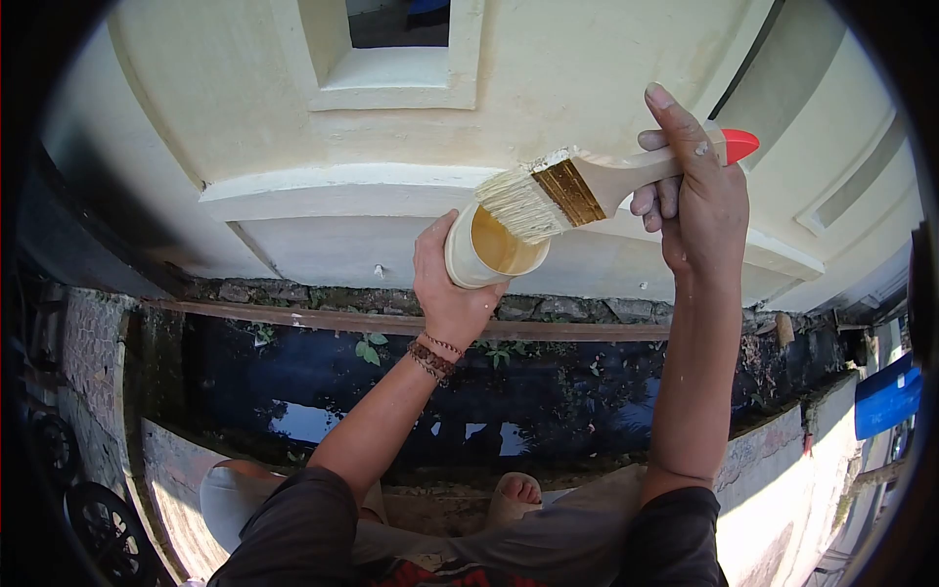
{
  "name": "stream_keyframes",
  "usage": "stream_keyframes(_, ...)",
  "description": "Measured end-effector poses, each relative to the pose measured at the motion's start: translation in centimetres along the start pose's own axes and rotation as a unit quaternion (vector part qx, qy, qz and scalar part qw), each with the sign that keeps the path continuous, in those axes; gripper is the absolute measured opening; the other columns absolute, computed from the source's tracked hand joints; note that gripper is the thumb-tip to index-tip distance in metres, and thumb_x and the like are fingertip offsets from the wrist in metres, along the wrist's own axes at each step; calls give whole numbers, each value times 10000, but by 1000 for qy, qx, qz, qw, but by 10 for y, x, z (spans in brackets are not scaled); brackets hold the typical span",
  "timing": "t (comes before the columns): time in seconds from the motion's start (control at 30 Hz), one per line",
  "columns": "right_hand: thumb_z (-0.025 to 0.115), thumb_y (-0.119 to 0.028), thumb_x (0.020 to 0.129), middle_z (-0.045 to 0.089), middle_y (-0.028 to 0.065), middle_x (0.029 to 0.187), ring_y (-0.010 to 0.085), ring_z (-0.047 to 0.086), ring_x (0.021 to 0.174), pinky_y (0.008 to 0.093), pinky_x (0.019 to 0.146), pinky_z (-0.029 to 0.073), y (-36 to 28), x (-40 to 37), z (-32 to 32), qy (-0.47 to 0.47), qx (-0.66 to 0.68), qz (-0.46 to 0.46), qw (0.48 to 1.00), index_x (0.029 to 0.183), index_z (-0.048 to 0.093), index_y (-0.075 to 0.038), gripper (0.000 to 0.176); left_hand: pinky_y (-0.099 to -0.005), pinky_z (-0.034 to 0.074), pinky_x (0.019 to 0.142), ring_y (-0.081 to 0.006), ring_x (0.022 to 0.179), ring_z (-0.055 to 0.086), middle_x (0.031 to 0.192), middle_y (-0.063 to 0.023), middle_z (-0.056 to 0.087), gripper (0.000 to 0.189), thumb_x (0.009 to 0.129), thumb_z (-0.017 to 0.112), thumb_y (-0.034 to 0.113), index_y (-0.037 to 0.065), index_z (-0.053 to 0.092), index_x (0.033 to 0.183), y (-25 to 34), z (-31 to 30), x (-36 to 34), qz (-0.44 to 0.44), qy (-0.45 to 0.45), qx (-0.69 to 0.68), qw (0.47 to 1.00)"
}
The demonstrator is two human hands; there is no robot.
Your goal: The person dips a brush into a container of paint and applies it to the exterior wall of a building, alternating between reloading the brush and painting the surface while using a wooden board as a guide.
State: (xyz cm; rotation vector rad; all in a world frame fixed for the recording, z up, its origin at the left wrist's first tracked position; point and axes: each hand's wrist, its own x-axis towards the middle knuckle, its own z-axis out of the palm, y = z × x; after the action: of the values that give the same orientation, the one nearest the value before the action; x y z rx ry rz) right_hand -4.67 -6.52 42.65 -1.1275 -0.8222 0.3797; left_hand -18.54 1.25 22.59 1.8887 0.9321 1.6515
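Note:
My left hand [452,284] is wrapped round a white cup [474,256] with yellowish liquid in it. In my right hand [699,186] is a wide paintbrush [611,181], its wooden handle tipped red and gripped between thumb and fingers. Pale paint coats the bristles, which hang over the cup's rim and cover part of its opening. Whether the bristle tips touch the rim cannot be made out. Pale specks show on my right thumb and fingers.
Ahead stands a cream wall [567,88] with a ledge [342,186] and a square window opening [399,24]. Below it runs a ditch of dark water [391,391] with small plants. A blue container [888,396] is at the right, wheels [108,528] at the lower left.

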Motion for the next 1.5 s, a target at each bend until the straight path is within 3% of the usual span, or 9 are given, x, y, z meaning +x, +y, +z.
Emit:
stream_keyframes(0.33,749,-273,823,620,81,680,128,559,434,232,372,409,-19,-20,7,-86,-151,-68,982,812,713,9,285,-320,523,869,-207,1010,649,1126,-113,638,800,598,856,80,37,450,1286,0,-4,8,2,6,0,1000)
stream_keyframes(0.4,746,-277,825,616,76,669,126,557,432,231,373,409,-20,-19,4,-84,-157,-73,981,814,715,2,282,-401,472,955,-326,1113,565,1199,-148,560,806,544,839,34,26,502,1276,1,-3,7,-47,3,-59,997)
stream_keyframes(0.63,595,-180,938,637,158,945,167,646,659,249,540,546,-28,-6,-31,-126,-167,-101,973,1111,690,-1,266,-374,475,948,-286,1092,588,1193,-136,573,814,555,836,49,32,475,1284,-3,-1,1,-53,-6,-83,995)
stream_keyframes(0.7,602,-200,941,634,109,604,215,697,596,255,500,571,-40,2,-46,-107,-49,-57,991,971,646,64,270,-347,483,933,-243,1081,605,1184,-128,591,818,582,861,82,33,454,1291,-2,-3,4,-68,4,-72,995)
stream_keyframes(0.77,604,-201,945,609,71,583,171,661,546,229,473,564,-56,-4,-55,36,-85,-56,994,944,621,36,238,-333,489,926,-215,1078,609,1177,-122,604,809,613,881,120,19,446,1287,-3,-6,3,-63,-1,-45,997)
stream_keyframes(0.87,502,-167,992,631,248,1121,261,666,918,398,977,551,-54,21,-161,-25,-52,-93,994,1177,549,153,373,-339,486,938,-211,1083,603,1180,-118,601,817,625,890,132,5,431,1289,-9,-5,-1,-32,-7,-51,998)
stream_keyframes(0.93,505,-133,983,628,226,1105,257,653,949,417,989,544,-42,-3,-200,43,-9,-86,995,1159,546,141,328,-342,480,945,-213,1087,599,1186,-116,594,824,622,891,126,4,426,1292,-10,1,-3,-29,-22,-70,997)
stream_keyframes(1.23,574,-59,911,608,156,1032,267,664,941,365,826,612,160,-189,-314,332,-8,283,900,1074,554,66,207,-350,465,980,-210,1132,570,1255,-109,547,863,592,933,136,11,429,1282,-5,12,-28,-52,-101,-58,992)
stream_keyframes(1.5,608,-34,899,643,172,1026,281,699,885,335,845,583,81,-115,-311,230,-155,-15,961,1060,582,69,193,-337,484,956,-203,1070,607,1191,-112,605,772,600,936,129,-11,496,1219,2,16,-35,-37,-140,-12,989)
